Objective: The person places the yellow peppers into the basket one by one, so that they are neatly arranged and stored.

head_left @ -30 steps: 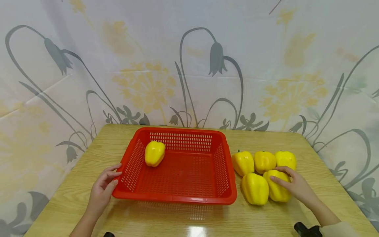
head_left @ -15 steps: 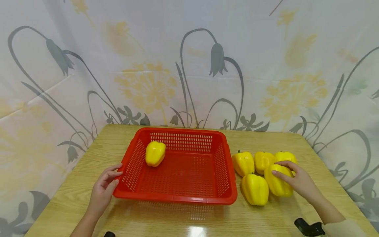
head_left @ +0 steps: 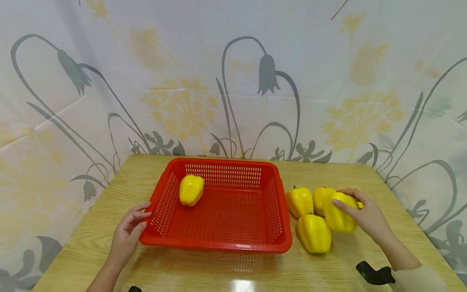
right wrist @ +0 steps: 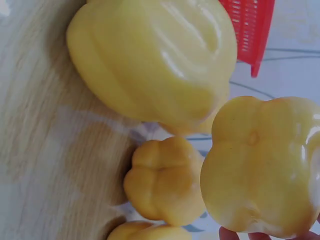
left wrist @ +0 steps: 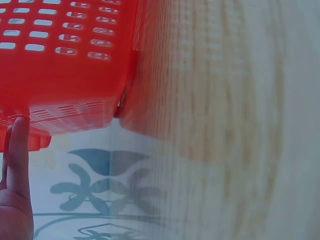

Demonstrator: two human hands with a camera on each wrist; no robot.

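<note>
My right hand [head_left: 368, 217] grips a yellow bell pepper [head_left: 340, 213], thumb on the near side and fingers over the top. In the right wrist view this bell pepper [right wrist: 262, 167] is raised off the table, with fingertips [right wrist: 230, 234] at its lower edge. Several more peppers are close by: one at the front [head_left: 314, 234], one beside the basket [head_left: 300, 202], others partly hidden behind the held one. My left hand [head_left: 125, 233] touches the left rim of a red plastic basket [head_left: 219, 245]; the left wrist view shows a straight finger [left wrist: 19, 155] against it. One pepper [head_left: 191, 190] lies inside, toward the back left.
A wooden table [head_left: 204, 273] carries everything. Behind it hangs a flower-patterned cloth [head_left: 233, 101], which also closes off both sides. A black device [head_left: 375, 274] sits by the right sleeve [head_left: 419, 280].
My right hand has lifted the pepper off the table, moving it up and back so that it now covers most of the far-right pepper. The left hand and basket stay put.
</note>
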